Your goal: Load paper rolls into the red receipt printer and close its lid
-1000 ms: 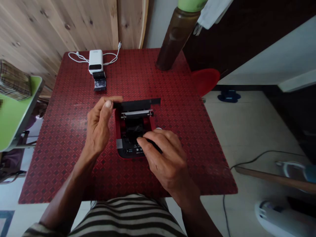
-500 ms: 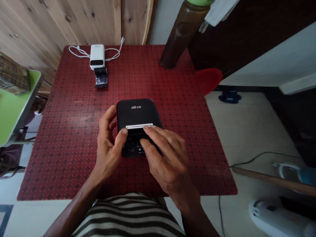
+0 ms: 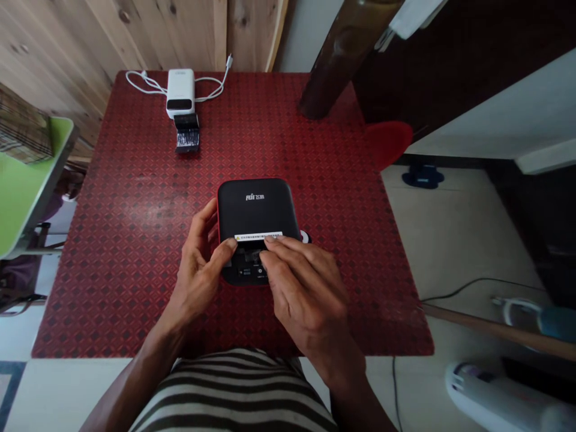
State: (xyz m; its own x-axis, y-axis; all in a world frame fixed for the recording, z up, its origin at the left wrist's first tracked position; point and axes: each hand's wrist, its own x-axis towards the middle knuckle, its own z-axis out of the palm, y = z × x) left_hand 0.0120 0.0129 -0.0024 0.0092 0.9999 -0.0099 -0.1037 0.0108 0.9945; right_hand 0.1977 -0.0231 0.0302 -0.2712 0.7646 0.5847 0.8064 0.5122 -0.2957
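In front of me is a flat black square device point(image 3: 256, 213) with rounded corners, pale lettering on its top and a white warning label across it. Below the label is a dark recessed part with small markings and a dial-like symbol. My left hand point(image 3: 200, 258) holds its left edge, thumb on top near the label, other fingers along the side. My right hand point(image 3: 310, 288) is curled over the lower right, fingertips on the label's end and in the recess. Whether a small piece is pinched there I cannot make out. A small white round part point(image 3: 305, 237) shows at the device's right side.
A white power bank point(image 3: 180, 90) with a white cable and a black flap-like piece point(image 3: 187, 133) lie on the red patterned table point(image 3: 135, 240). A tall dark bottle point(image 3: 333, 60) stands at the back right. A green table point(image 3: 31, 186) is at the left.
The black device has tilted slightly to face me more, and its lettering reads more clearly. A white round part now shows at its right. Both hands stay on it.
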